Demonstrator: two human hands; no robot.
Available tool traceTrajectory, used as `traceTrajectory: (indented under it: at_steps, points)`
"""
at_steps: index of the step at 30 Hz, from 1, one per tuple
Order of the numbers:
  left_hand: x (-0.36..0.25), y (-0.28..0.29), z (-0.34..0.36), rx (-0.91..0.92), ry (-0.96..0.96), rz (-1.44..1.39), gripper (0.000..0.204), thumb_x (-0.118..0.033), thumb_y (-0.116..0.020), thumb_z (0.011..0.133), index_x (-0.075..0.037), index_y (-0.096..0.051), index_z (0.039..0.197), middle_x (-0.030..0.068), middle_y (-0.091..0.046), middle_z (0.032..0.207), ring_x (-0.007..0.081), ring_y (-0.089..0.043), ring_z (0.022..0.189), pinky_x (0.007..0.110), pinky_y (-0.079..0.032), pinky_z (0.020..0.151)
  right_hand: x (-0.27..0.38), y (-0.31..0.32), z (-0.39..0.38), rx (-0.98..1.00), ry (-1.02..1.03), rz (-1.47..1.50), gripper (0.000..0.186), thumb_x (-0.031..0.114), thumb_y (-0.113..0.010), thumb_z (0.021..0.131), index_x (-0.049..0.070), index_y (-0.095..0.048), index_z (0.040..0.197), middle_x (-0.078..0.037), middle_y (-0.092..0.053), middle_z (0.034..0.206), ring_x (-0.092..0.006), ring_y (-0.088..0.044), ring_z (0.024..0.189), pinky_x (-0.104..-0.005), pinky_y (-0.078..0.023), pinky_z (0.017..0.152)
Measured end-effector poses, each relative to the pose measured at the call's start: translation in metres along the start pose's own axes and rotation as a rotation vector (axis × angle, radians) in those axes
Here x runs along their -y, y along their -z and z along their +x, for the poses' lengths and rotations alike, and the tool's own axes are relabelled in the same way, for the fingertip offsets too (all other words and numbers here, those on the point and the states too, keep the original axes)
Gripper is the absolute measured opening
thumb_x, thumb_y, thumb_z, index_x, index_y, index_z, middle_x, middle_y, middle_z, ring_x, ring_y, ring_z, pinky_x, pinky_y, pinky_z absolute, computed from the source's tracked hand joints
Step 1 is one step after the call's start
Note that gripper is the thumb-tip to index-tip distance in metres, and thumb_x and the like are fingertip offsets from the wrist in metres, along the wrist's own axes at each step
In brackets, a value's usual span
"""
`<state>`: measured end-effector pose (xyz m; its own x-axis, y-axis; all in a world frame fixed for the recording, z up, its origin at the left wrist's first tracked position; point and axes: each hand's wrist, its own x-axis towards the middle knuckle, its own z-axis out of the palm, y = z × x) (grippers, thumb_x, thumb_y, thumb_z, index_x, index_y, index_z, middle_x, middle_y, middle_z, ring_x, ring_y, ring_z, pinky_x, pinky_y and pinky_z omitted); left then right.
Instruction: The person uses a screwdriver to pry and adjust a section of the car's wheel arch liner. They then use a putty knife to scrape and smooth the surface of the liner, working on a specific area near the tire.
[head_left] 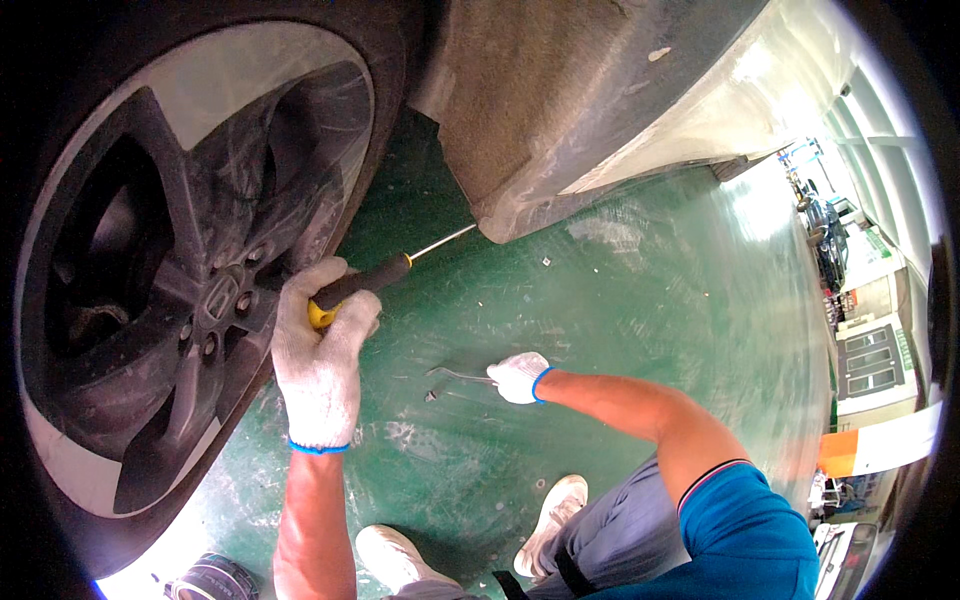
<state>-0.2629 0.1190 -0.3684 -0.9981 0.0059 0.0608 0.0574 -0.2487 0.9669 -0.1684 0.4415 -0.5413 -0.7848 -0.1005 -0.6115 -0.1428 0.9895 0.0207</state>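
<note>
My left hand [318, 375], in a white knit glove with a blue cuff, is closed round the black and yellow handle of a screwdriver [370, 282]. The thin shaft points up and right, its tip at the lower corner of the dirty car body panel [485, 215]; whether they touch I cannot tell. Low over the green floor, my gloved right hand [520, 378] grips a thin, bent metal tool [462, 376] whose exact kind is unclear. A small dark metal piece [431, 396] lies just below that tool's far end.
A large car wheel [215, 290] with a dark and silver rim fills the left side. My white shoes [395, 556] stand on the green floor [640, 330]. At the lower left is a round dark container [213, 578]. Workshop equipment and another vehicle [828, 240] stand far right.
</note>
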Motion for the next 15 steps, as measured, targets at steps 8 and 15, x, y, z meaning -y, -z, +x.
traceTrajectory:
  at_steps: [8,15]
  points:
    - [-0.009,-0.002,0.003,-0.018,-0.029,-0.171,0.038,-0.004,-0.069,0.091,0.003,-0.058,0.127,0.0074,-0.065,0.087,0.0134,-0.06,0.077,0.027,-0.05,0.073,0.005,0.003,0.001,0.016,0.0,0.012,0.019,0.018,-0.057,0.086,0.011,-0.068,0.1,-0.018,-0.072,0.096,-0.0405,-0.071,0.093,-0.0543,-0.055,0.075]
    - [-0.021,-0.007,0.006,0.051,-0.074,-0.324,0.04,0.001,-0.071,0.089,0.002,-0.059,0.127,0.0126,-0.066,0.118,0.0152,-0.065,0.09,0.028,-0.055,0.081,0.008,0.003,0.001,0.065,-0.02,-0.02,0.02,0.019,-0.058,0.086,0.01,-0.067,0.102,-0.017,-0.072,0.099,-0.0395,-0.071,0.095,-0.0541,-0.056,0.075]
